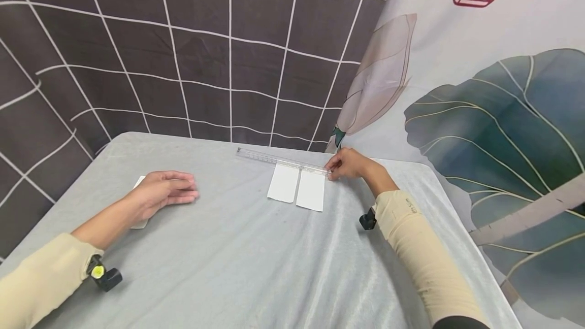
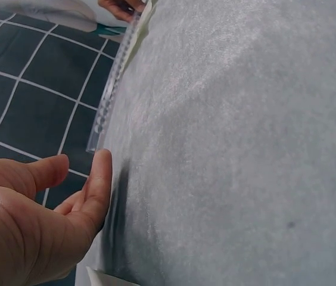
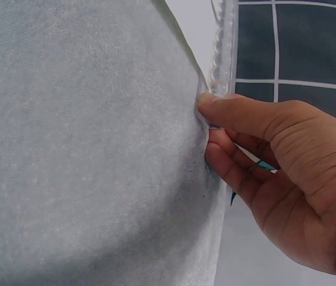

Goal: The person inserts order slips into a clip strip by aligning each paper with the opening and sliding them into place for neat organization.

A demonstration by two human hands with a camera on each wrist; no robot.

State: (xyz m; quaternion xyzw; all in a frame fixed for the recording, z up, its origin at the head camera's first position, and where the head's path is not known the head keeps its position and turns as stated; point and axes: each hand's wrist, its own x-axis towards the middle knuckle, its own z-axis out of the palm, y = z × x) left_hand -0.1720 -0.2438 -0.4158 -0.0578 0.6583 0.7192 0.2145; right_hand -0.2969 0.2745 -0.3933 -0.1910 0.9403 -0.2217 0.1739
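My right hand (image 1: 351,163) pinches the right end of a long clear plastic strip (image 1: 262,157). In the right wrist view, the thumb lies over the end of the strip (image 3: 222,53), which shows a row of small bumps. Two white paper pieces (image 1: 283,183) (image 1: 311,190) lie side by side against the strip's near edge. Over on the left, my left hand (image 1: 163,193) holds nothing, its fingers extended just above the tabletop. Partly hidden beneath that hand and wrist is another white piece (image 1: 139,224).
A grey cloth covers the table (image 1: 219,258). Behind it hangs a dark curtain (image 1: 201,60) with a white grid, close to the back edge. A white curtain with printed leaves (image 1: 516,116) runs along the right side.
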